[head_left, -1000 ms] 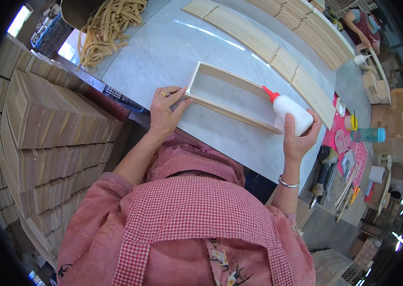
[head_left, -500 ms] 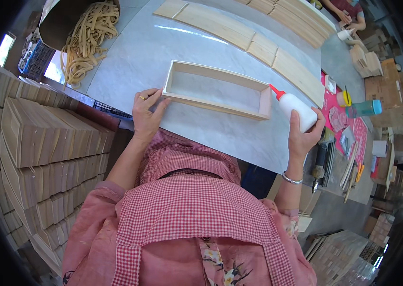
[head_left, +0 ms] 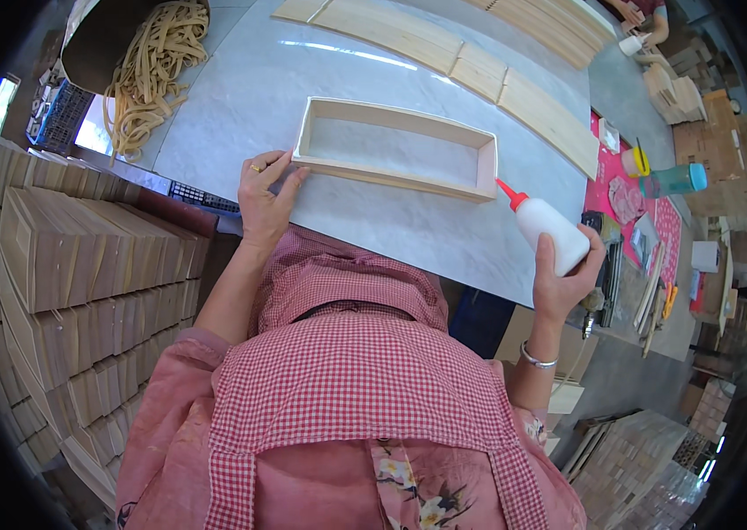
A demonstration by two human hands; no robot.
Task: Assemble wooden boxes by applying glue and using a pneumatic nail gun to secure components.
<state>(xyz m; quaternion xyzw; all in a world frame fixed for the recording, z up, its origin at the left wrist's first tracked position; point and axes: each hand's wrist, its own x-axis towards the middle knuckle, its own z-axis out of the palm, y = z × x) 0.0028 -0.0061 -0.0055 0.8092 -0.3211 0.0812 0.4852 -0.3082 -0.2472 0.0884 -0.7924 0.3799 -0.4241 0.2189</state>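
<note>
A long rectangular frame of pale wood point(head_left: 391, 178) lies on the grey marbled tabletop point(head_left: 373, 225), with white lines on its upper edges. My left hand point(head_left: 265, 199) pinches the frame's near left corner between thumb and fingers. In my right hand point(head_left: 569, 281) is a white squeeze bottle point(head_left: 550, 231), wrapped by the fingers and tilted. The bottle's red nozzle point(head_left: 509, 194) points at the right short side of the frame, its tip close to the near right corner. Whether the tip touches the wood I cannot tell.
Long thin boards point(head_left: 431, 49) lie across the far side of the table. Tan strips point(head_left: 157, 66) hang from a container at far left. Stacked wood pieces point(head_left: 91, 252) stand at left. A teal-lidded bottle point(head_left: 675, 179) stands at right; a co-worker's hand point(head_left: 631, 13) shows beyond.
The nozzle tip has moved along the frame's right short side toward the near corner. My left hand keeps its pinch on the frame. The whole view has shifted slightly.
</note>
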